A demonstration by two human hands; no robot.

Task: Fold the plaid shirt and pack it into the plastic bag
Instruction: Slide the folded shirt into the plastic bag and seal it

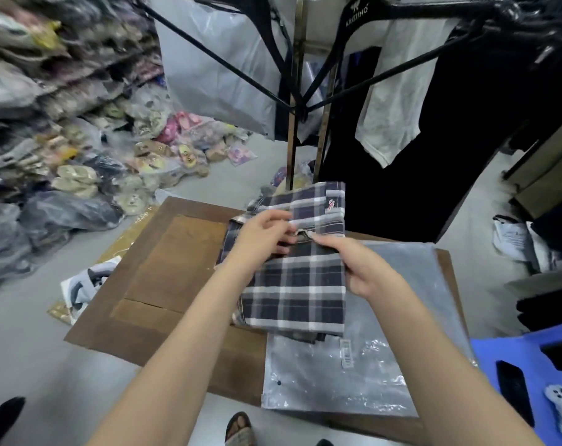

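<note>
**Plaid shirt half folded on the worktop, both hands on it**

Shelves and a floor heap of bagged goods fill the left side, too blurred to tell what they hold. A clothes rack with black hangers stands behind, its top cut off by the frame.

The brown wooden worktop carries a translucent grey plastic bag, lying flat. The bag's far end is hidden under the plaid shirt and its right side is crossed by the right forearm. The shirt lies folded into a narrow stack, its near end overlapping the bag and its far end hanging past the worktop's back edge.

The left hand has its fingers curled, pinching a fold at the shirt's middle. The right hand grips the shirt's right edge, its forefinger stretched over the cloth and its thumb hidden.

A barcode label on the bag is too small to read. A sandalled foot is cut off at the bottom.
</note>
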